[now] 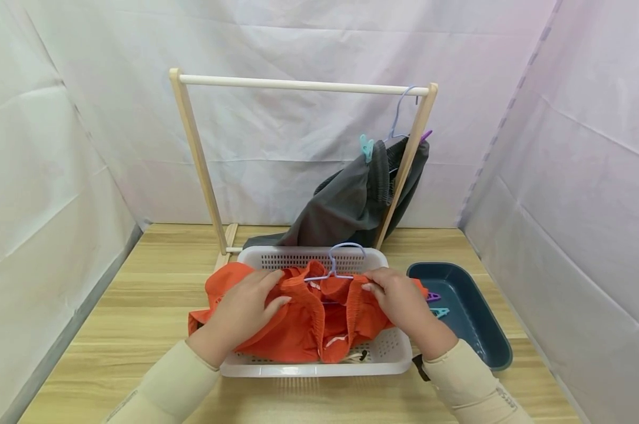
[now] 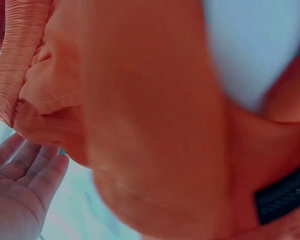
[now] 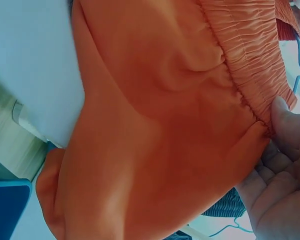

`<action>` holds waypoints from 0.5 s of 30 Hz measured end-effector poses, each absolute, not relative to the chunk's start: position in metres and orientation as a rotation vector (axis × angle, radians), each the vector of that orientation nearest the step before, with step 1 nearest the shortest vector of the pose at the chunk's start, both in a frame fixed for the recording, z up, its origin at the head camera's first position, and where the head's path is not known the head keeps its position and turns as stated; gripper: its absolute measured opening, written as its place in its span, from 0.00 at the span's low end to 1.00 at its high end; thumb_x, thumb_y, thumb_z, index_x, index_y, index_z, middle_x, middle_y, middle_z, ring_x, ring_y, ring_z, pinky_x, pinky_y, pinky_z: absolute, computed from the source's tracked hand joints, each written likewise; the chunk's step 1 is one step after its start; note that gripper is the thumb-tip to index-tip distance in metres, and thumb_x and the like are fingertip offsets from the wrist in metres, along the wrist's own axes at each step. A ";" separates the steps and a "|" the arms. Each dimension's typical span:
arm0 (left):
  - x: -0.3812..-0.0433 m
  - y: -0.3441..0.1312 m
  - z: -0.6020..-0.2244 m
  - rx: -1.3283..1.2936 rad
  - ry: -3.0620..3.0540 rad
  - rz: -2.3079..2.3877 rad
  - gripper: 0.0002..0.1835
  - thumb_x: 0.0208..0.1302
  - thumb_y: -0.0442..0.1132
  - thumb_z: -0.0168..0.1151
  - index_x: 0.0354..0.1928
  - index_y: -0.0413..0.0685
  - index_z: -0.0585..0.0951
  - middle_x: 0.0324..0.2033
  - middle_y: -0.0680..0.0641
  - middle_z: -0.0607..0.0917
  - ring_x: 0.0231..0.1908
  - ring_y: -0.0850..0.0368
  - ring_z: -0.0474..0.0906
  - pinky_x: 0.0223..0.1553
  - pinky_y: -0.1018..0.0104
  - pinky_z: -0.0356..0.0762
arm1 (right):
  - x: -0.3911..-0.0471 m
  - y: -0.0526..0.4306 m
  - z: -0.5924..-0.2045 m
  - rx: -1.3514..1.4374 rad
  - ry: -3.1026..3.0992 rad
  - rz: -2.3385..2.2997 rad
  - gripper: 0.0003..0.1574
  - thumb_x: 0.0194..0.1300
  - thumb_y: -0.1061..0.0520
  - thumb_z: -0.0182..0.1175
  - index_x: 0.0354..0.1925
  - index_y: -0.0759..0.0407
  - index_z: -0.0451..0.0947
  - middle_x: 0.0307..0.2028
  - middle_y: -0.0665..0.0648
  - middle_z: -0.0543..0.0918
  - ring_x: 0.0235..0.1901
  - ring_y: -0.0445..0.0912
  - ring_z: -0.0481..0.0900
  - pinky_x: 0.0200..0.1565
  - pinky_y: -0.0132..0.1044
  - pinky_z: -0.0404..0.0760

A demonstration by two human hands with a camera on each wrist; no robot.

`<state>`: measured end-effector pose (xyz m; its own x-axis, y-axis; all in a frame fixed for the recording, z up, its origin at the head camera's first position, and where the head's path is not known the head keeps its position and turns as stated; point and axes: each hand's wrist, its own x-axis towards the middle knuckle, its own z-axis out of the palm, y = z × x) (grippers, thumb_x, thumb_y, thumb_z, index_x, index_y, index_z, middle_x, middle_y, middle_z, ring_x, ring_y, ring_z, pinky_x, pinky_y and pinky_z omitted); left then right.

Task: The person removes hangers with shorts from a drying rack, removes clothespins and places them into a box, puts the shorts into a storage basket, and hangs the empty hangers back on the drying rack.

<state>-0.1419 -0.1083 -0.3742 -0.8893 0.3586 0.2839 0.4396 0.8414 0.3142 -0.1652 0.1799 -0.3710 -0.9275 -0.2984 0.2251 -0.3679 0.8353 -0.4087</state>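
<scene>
Orange pants [image 1: 292,324] with a gathered elastic waistband lie spread over a white plastic basket [image 1: 314,370]. A lilac hanger [image 1: 346,244] sits at the waist opening, its hook pointing up and lower parts inside the pants. At the waistband's left side is my left hand [image 1: 242,309], thumb held apart from the fingers; in the left wrist view its fingers [image 2: 45,175] extend straight along the cloth edge. My right hand [image 1: 404,300] pinches the waistband's right end, thumb on the gathers in the right wrist view.
Behind the basket stands a wooden rack [image 1: 298,85]. Grey pants [image 1: 340,206] hang at its right end from another lilac hanger [image 1: 397,112], with a teal clothespin [image 1: 367,148] and a purple clothespin [image 1: 426,135]. A dark blue tray [image 1: 478,330] at right holds clothespins [image 1: 440,312].
</scene>
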 end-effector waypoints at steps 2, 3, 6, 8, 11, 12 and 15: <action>-0.144 -0.104 -0.371 -0.632 -2.805 -0.549 0.27 0.58 0.47 0.69 0.57 0.42 0.77 0.51 0.43 0.82 0.53 0.46 0.77 0.54 0.51 0.77 | -0.166 0.181 -0.371 0.538 -2.869 0.673 0.14 0.60 0.58 0.66 0.46 0.58 0.84 0.42 0.56 0.85 0.43 0.53 0.82 0.47 0.49 0.83; -0.145 -0.103 -0.370 -0.642 -2.801 -0.546 0.27 0.58 0.47 0.69 0.57 0.42 0.77 0.51 0.44 0.82 0.53 0.46 0.77 0.54 0.51 0.77 | -0.166 0.181 -0.371 0.546 -2.870 0.665 0.14 0.60 0.58 0.66 0.46 0.58 0.84 0.42 0.56 0.85 0.43 0.53 0.82 0.47 0.48 0.83; -0.147 -0.098 -0.368 -0.659 -2.796 -0.533 0.26 0.58 0.47 0.69 0.56 0.43 0.78 0.50 0.44 0.83 0.52 0.47 0.78 0.53 0.52 0.78 | -0.166 0.181 -0.371 0.565 -2.867 0.640 0.14 0.60 0.58 0.66 0.46 0.58 0.84 0.41 0.56 0.85 0.43 0.52 0.82 0.46 0.48 0.83; -0.148 -0.096 -0.367 -0.662 -2.795 -0.525 0.25 0.58 0.46 0.70 0.55 0.43 0.78 0.48 0.45 0.83 0.50 0.47 0.79 0.52 0.52 0.79 | -0.166 0.181 -0.370 0.570 -2.867 0.634 0.14 0.60 0.58 0.66 0.46 0.58 0.83 0.41 0.56 0.85 0.43 0.52 0.82 0.46 0.48 0.83; -0.149 -0.094 -0.367 -0.657 -2.803 -0.517 0.24 0.58 0.46 0.70 0.54 0.44 0.79 0.47 0.45 0.84 0.48 0.49 0.80 0.50 0.53 0.80 | -0.165 0.181 -0.371 0.575 -2.865 0.626 0.14 0.60 0.58 0.66 0.46 0.57 0.83 0.42 0.56 0.85 0.43 0.52 0.82 0.47 0.48 0.83; -0.149 -0.093 -0.366 -0.656 -2.803 -0.515 0.23 0.58 0.45 0.70 0.54 0.45 0.79 0.46 0.46 0.84 0.47 0.49 0.80 0.49 0.54 0.81 | -0.165 0.181 -0.371 0.579 -2.863 0.627 0.14 0.60 0.58 0.66 0.46 0.57 0.83 0.42 0.56 0.85 0.43 0.52 0.82 0.47 0.48 0.83; -0.150 -0.092 -0.366 -0.657 -2.797 -0.513 0.22 0.57 0.44 0.70 0.53 0.45 0.80 0.44 0.46 0.84 0.45 0.50 0.80 0.47 0.55 0.82 | -0.165 0.182 -0.371 0.593 -2.850 0.623 0.14 0.60 0.58 0.66 0.46 0.57 0.83 0.42 0.55 0.85 0.44 0.52 0.82 0.47 0.48 0.83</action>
